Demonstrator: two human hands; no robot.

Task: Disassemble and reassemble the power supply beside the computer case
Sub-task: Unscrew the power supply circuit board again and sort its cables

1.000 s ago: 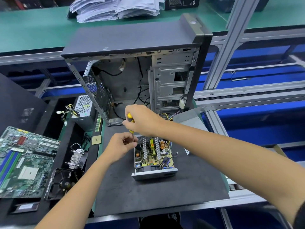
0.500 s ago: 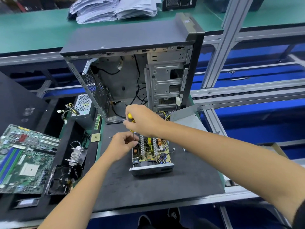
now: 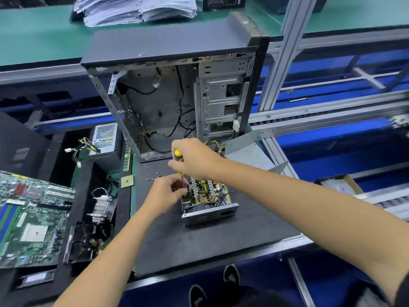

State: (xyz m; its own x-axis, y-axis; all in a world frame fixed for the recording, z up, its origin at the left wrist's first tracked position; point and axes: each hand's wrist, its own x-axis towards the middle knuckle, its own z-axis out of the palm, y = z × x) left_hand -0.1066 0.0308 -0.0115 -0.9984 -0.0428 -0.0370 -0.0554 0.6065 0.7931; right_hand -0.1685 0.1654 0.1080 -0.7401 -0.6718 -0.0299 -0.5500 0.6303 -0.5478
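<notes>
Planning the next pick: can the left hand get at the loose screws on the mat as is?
Probably yes: the left hand sits beside the loose screws with open mat between, though it is pinching the screwdriver shaft.

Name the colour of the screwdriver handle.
Yellow with black, seen in the head view: screwdriver.

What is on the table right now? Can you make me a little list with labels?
Right hand: grips the yellow-handled screwdriver, tip down in the box
Left hand: pinches near the screwdriver's shaft
Open power supply: lid off, circuit board showing, on the black mat
Computer case: upright behind it, side open
Loose screws: on the mat, left of the hands
Motherboard: far left
Second power supply: left of the case
</notes>
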